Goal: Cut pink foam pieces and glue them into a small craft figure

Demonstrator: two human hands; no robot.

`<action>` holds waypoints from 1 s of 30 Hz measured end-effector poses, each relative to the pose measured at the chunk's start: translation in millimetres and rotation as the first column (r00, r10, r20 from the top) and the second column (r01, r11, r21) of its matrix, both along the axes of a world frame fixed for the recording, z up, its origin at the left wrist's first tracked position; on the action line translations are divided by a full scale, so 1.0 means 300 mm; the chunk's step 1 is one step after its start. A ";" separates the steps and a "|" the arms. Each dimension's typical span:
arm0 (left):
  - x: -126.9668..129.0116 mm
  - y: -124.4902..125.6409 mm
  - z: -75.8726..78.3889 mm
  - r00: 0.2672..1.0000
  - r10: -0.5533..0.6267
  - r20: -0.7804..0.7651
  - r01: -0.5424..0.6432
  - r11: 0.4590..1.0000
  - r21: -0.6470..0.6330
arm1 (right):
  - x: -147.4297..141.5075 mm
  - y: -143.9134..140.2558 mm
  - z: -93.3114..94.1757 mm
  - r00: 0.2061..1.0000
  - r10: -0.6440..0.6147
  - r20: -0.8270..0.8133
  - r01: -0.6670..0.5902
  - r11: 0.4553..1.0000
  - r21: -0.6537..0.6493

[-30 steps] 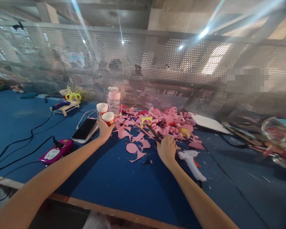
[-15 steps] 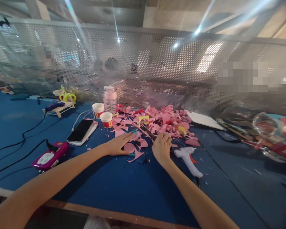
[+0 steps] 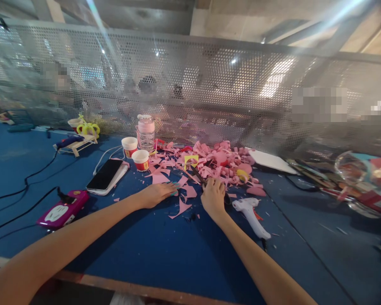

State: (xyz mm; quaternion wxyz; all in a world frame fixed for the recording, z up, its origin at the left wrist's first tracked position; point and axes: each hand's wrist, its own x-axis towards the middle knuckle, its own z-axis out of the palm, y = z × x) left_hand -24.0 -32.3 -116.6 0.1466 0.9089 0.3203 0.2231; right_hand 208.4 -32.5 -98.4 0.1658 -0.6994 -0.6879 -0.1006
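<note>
My left hand [image 3: 155, 195] rests low over the table, fingers drawn together and thumb tucked under, teal nails at the tips. Whatever is under those fingers is hidden. Flat pink cut pieces [image 3: 191, 191] lie just beyond its fingertips. My right hand [image 3: 213, 197] is closed around black scissors [image 3: 196, 173]; the blades point away to the left into the scraps, and part of a dark handle shows beside the fingers. A heap of pink scraps [image 3: 224, 157] lies behind both hands. Right of my right hand is a white glue gun [image 3: 252, 216].
Two paper cups [image 3: 141, 161], a pink-lidded bottle [image 3: 145, 132] and a phone [image 3: 104, 174] stand or lie left of the heap. A magenta power box [image 3: 63, 209] with a cord is farther left. A perforated metal screen [image 3: 216, 89] runs behind. A white board [image 3: 271, 161] lies at right.
My left hand has drawn its spread thumb and fingers together and shifted slightly. The round pink piece between them is out of sight. My right hand has stayed almost in place.
</note>
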 end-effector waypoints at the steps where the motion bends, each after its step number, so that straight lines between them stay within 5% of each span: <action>1: 0.000 -0.002 -0.002 1.000 0.015 -0.011 -0.015 1.000 0.025 | 0.002 0.003 -0.002 1.000 0.004 -0.012 -0.004 1.000 0.006; 8: -0.001 -0.028 0.022 0.999 0.026 -0.020 -0.023 0.994 0.104 | 0.018 0.020 -0.020 0.986 0.130 -0.100 -0.113 0.981 0.158; 16: 0.011 -0.023 0.023 0.983 0.160 0.090 -0.176 0.961 0.211 | -0.007 -0.004 0.001 0.883 0.429 -0.190 -0.352 0.873 0.336; 20: 0.012 -0.004 -0.004 0.957 0.262 0.123 -0.286 0.919 0.271 | -0.022 -0.047 0.040 0.651 0.757 -0.061 -0.736 0.649 0.195; 22: 0.008 0.012 -0.020 0.938 0.313 0.147 -0.344 0.886 0.309 | -0.035 -0.074 0.058 0.562 0.826 -0.038 -0.822 0.563 0.089; 26: -0.004 0.074 -0.037 0.911 0.370 0.180 -0.410 0.857 0.313 | -0.067 -0.119 0.070 0.482 0.875 -0.044 -0.875 0.479 -0.067; 30: -0.014 0.199 0.033 0.850 0.470 0.239 -0.523 0.806 0.276 | -0.079 -0.123 0.056 0.460 0.886 -0.062 -0.884 0.450 -0.130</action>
